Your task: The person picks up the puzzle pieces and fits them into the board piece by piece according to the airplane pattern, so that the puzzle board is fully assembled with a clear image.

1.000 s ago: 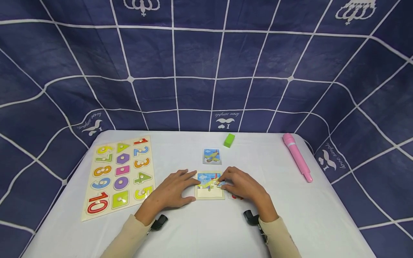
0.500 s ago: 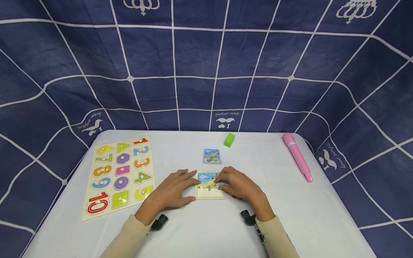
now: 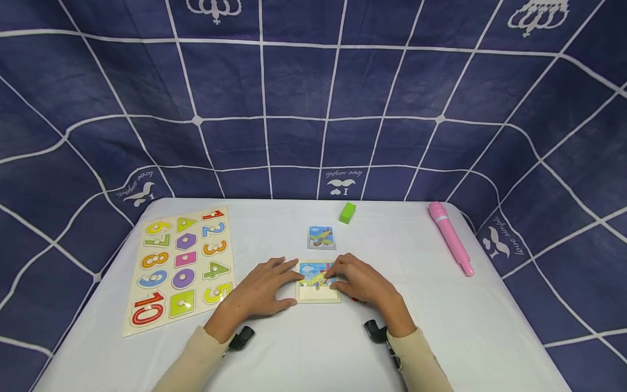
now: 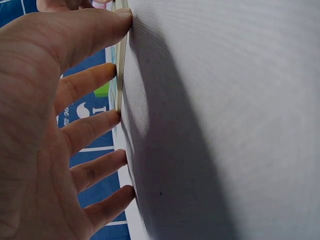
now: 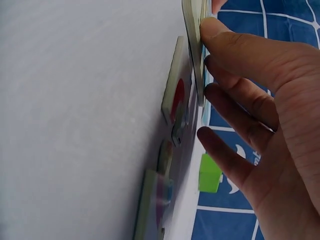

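Observation:
A small wooden puzzle board (image 3: 318, 296) lies mid-table. Its upper part carries jigsaw pieces (image 3: 311, 269) of a yellow plane on blue sky; a pale strip is bare along its near side. My left hand (image 3: 264, 288) rests against the board's left edge, fingers spread and fairly straight, thumb apart. Over the board's right side, my right hand (image 3: 364, 277) pinches a puzzle piece with thumb and index finger; the fingers mostly hide that piece. Loose puzzle pieces (image 5: 172, 90) with red and pink prints lie beside the board, largely covered by the right hand in the head view.
Behind the board lies a plane picture card (image 3: 321, 238), with a green block (image 3: 347, 213) farther back. A number-and-shape puzzle board (image 3: 181, 267) occupies the left side. Toward the right lies a pink microphone-like stick (image 3: 452, 238). A blue checked cloth (image 3: 294, 141) hangs behind the table.
My right hand has shifted slightly left, bringing the blue puzzle piece from the board's right edge in among the other pieces. In the last half second both hands have stayed nearly still.

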A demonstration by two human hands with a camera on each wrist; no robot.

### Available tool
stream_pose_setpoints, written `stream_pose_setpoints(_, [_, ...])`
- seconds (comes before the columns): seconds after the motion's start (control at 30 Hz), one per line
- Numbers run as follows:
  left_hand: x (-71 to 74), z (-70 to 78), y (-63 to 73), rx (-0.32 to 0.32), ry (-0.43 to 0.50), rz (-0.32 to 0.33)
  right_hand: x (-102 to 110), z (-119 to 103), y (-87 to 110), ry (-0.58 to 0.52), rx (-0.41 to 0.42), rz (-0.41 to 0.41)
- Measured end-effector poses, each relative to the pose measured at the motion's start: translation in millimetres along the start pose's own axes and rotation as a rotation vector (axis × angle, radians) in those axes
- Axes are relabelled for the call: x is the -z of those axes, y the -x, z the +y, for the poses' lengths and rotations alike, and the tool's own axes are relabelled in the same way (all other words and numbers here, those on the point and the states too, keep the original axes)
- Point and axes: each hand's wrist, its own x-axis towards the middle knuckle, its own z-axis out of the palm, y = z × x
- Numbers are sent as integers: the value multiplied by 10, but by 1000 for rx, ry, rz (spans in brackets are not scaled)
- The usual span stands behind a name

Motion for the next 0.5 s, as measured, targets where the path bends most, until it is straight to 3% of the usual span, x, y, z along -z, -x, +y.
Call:
stream_pose_setpoints(0.37, [-11,-6,3,-9,-1,5,13,-4,111,41,47,20])
stream_pose_setpoints(0.5, [-6,-10,0,-7,1,4,57,26,197,33,11,34])
